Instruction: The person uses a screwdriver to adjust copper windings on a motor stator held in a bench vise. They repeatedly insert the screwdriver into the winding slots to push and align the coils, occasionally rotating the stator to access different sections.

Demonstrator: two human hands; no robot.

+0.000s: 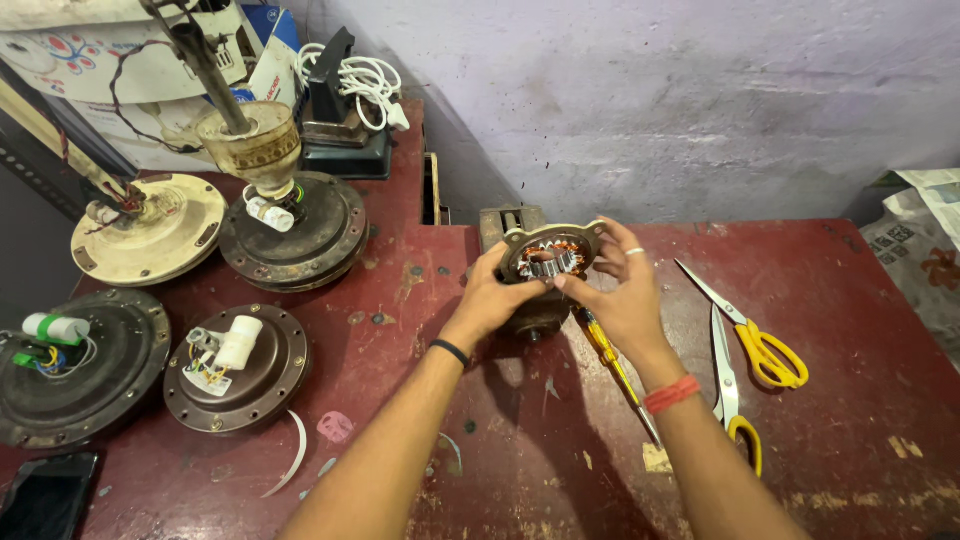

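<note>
Hands met over the red table [860,400]: left hand [492,292] and right hand [622,290] each closed around the small motor [548,260], scissors [745,330] lying near.

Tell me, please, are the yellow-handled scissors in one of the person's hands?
No, the scissors lie open on the red table, while both hands hold the motor stator.

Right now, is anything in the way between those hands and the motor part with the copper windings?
No. The left hand and right hand already grip the motor part directly, fingers on its rim.
</note>
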